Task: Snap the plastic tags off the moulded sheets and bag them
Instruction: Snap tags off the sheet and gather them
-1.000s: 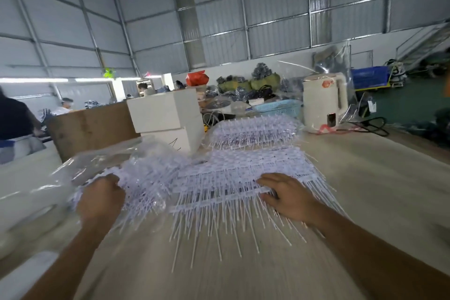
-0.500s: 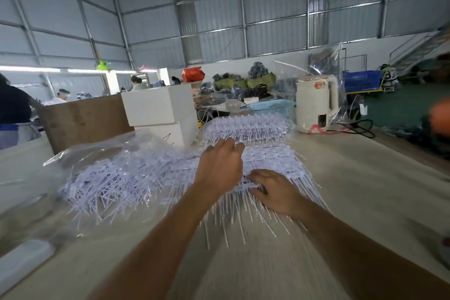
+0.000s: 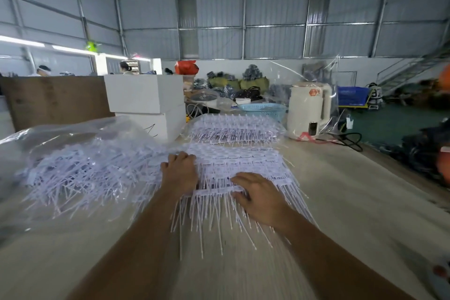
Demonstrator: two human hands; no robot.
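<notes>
Left hand (image 3: 180,171) curled, gripping the moulded sheets (image 3: 239,162), right hand (image 3: 258,196) pressing flat on them, bag of tags (image 3: 80,161) left of the sheets, no legible writing.

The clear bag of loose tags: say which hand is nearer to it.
Left. The left hand grips the moulded sheet's edge right beside the clear bag; the right hand rests farther right on that sheet.

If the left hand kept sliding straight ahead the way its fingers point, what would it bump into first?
Probably more of the moulded sheets the left hand rests on, then likely the second stack beyond; depth is hard to judge.
</notes>
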